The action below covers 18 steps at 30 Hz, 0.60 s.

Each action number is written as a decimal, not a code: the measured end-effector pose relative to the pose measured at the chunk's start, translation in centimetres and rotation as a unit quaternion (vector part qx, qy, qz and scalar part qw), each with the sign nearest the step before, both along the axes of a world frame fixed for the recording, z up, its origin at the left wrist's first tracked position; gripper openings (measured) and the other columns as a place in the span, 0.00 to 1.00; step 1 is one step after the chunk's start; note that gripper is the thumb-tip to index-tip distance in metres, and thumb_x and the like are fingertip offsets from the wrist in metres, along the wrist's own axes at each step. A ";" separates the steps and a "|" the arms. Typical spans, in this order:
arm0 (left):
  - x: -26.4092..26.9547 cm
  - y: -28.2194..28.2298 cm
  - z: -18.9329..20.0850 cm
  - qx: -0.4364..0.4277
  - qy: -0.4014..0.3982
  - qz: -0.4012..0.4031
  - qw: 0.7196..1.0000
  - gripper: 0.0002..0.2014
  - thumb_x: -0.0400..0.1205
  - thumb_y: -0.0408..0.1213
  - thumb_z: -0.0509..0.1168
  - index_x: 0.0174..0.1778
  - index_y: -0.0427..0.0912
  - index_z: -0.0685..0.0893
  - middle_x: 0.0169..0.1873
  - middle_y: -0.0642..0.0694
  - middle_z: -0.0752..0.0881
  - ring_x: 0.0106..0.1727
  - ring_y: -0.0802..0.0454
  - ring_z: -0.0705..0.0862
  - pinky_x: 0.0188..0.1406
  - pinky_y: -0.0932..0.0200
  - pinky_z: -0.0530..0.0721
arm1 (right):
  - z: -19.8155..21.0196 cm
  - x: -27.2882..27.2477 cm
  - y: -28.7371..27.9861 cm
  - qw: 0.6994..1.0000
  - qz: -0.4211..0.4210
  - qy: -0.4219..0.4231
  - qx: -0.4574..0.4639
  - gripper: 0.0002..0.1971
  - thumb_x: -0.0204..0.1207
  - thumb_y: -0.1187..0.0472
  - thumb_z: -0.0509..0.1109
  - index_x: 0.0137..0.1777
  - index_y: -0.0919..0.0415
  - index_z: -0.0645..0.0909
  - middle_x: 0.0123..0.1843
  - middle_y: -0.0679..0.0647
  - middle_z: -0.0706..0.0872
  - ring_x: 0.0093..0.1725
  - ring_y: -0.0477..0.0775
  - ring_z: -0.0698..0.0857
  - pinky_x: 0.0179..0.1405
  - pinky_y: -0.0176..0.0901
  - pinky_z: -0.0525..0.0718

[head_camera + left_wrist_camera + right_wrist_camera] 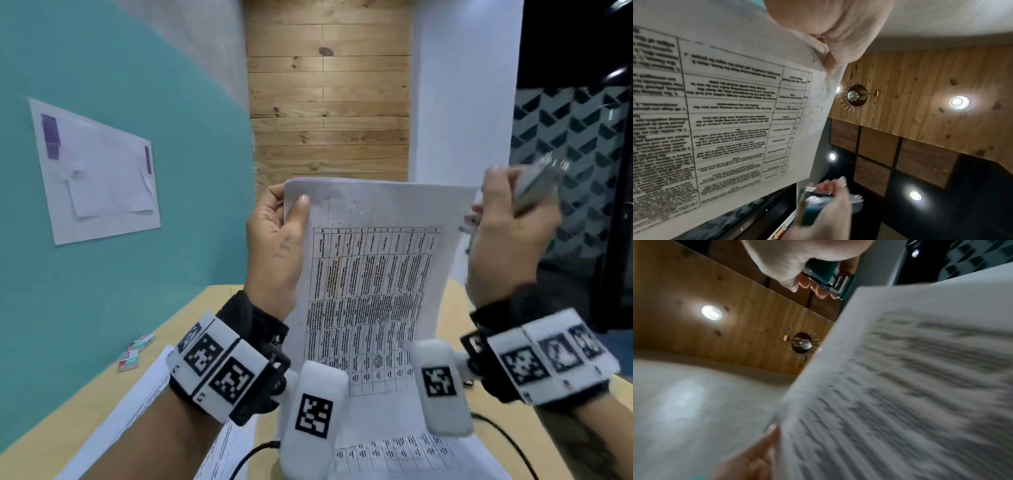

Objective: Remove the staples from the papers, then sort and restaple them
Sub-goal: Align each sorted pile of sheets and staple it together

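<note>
Papers [373, 274] held upright above counter [191, 318], printed table facing viewer; left hand [277, 240] pinching top left corner, thumb in front; right hand [507, 233] curled round teal stapler [828, 277] beside top right corner; more sheets [144, 397] flat below.

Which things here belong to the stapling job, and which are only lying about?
For the job:
- white printed paper with a table, pinched by left hand
- teal metal stapler in right hand

Lying about:
- small boxes
- black cable
</note>
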State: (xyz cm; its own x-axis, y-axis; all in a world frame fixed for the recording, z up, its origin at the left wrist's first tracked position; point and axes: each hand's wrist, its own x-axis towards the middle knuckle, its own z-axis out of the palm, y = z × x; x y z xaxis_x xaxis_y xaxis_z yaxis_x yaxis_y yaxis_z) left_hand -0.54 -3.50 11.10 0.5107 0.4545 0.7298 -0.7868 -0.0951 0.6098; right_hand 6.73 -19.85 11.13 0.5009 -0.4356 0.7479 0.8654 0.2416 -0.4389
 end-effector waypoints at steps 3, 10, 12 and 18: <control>-0.2 0.2 0.1 0.004 0.012 -0.004 1.000 0.09 0.85 0.28 0.56 0.43 0.46 0.74 0.41 0.42 0.83 0.46 0.43 0.80 0.56 0.39 0.79 | -5.4 3.4 -0.6 0.993 -0.022 0.089 -0.078 0.14 0.76 0.47 0.65 0.61 0.40 0.75 0.67 0.59 0.74 0.55 0.50 0.78 0.60 0.53 0.78; 0.0 0.7 0.2 0.005 0.025 -0.004 1.000 0.08 0.85 0.28 0.56 0.44 0.46 0.74 0.46 0.40 0.83 0.51 0.42 0.79 0.63 0.34 0.76 | -12.4 7.7 -1.2 0.897 0.294 0.288 -0.162 0.41 0.60 0.39 0.78 0.70 0.59 0.74 0.60 0.56 0.85 0.58 0.56 0.86 0.58 0.54 0.81; 0.2 0.9 0.3 -0.001 0.024 -0.010 1.000 0.08 0.85 0.28 0.57 0.45 0.46 0.74 0.45 0.41 0.84 0.49 0.42 0.81 0.60 0.37 0.79 | -12.7 7.3 -1.0 0.898 0.283 0.285 -0.179 0.10 0.76 0.55 0.69 0.50 0.61 0.78 0.40 0.53 0.85 0.38 0.48 0.85 0.41 0.45 0.80; 2.3 2.5 -2.4 0.007 0.102 0.004 0.995 0.03 0.83 0.35 0.61 0.46 0.46 0.74 0.44 0.45 0.85 0.44 0.50 0.83 0.45 0.59 0.83 | -12.0 6.9 -0.7 0.919 0.240 0.285 -0.127 0.14 0.78 0.60 0.67 0.34 0.58 0.66 0.32 0.56 0.72 0.35 0.56 0.76 0.42 0.51 0.76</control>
